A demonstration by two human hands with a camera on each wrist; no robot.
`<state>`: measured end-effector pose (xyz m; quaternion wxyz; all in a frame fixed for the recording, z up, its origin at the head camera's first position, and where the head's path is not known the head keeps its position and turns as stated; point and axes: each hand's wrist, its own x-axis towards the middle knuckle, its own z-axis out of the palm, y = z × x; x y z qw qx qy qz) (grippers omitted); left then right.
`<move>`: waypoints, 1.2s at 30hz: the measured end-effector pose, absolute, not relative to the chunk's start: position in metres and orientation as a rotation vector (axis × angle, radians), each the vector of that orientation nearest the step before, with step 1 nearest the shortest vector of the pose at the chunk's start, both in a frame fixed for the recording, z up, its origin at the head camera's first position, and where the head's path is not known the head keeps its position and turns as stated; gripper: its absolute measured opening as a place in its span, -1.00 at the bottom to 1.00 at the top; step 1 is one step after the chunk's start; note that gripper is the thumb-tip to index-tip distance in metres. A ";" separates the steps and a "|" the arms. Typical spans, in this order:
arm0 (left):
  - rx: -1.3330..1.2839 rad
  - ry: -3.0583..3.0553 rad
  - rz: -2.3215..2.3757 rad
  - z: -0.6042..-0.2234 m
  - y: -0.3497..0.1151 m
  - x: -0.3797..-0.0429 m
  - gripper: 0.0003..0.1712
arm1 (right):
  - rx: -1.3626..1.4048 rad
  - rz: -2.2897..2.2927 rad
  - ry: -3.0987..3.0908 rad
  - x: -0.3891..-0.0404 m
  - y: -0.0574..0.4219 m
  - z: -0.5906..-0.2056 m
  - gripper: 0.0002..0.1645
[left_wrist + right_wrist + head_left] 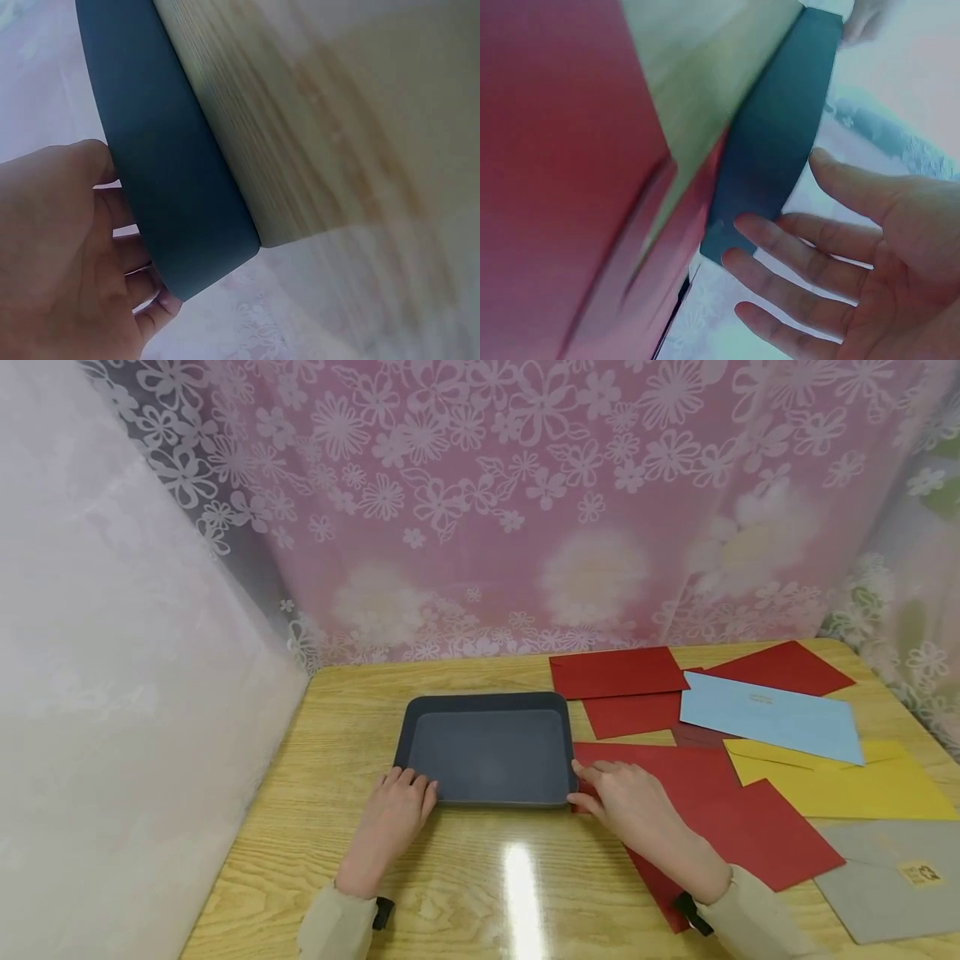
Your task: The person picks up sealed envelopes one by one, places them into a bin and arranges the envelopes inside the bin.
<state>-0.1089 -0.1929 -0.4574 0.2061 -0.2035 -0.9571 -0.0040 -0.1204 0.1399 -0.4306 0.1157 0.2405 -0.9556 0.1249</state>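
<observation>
A dark grey rectangular tray (491,752) with raised sides lies on the wooden table. My left hand (397,802) holds its near left corner, fingers over the rim; the left wrist view shows the thumb and fingers along the rim of the tray's outer wall (165,150). At the near right corner is my right hand (630,797), thumb at the rim. Its fingers (802,255) are nearly straight and spread beside the outer wall in the right wrist view. Under the right hand and forearm lies a large red envelope (720,810), reaching the tray's right side.
Further right on the table (345,735) lie a light blue envelope (772,714), a yellow envelope (885,785) and a grey envelope (885,893) with a small label. Several red envelopes (618,672) overlap at the back right. A floral curtain (480,527) hangs behind the table.
</observation>
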 end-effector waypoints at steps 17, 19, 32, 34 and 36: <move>-0.526 -2.736 -0.063 -0.455 -0.193 -0.109 -0.70 | 0.881 0.414 -2.902 -0.134 0.248 -0.423 -0.74; -0.529 -2.733 -0.070 -0.455 -0.192 -0.109 -0.70 | 0.889 0.402 -2.940 -0.132 0.260 -0.428 -0.72; -0.535 -2.695 -0.066 -0.456 -0.194 -0.109 -0.65 | 0.967 0.337 -3.019 -0.129 0.287 -0.451 -0.50; -0.537 -2.692 -0.060 -0.456 -0.193 -0.109 -0.65 | 0.958 0.348 -3.015 -0.130 0.286 -0.453 -0.48; -0.531 -2.692 -0.056 -0.456 -0.192 -0.109 -0.64 | 0.950 0.358 -3.024 -0.132 0.285 -0.454 -0.48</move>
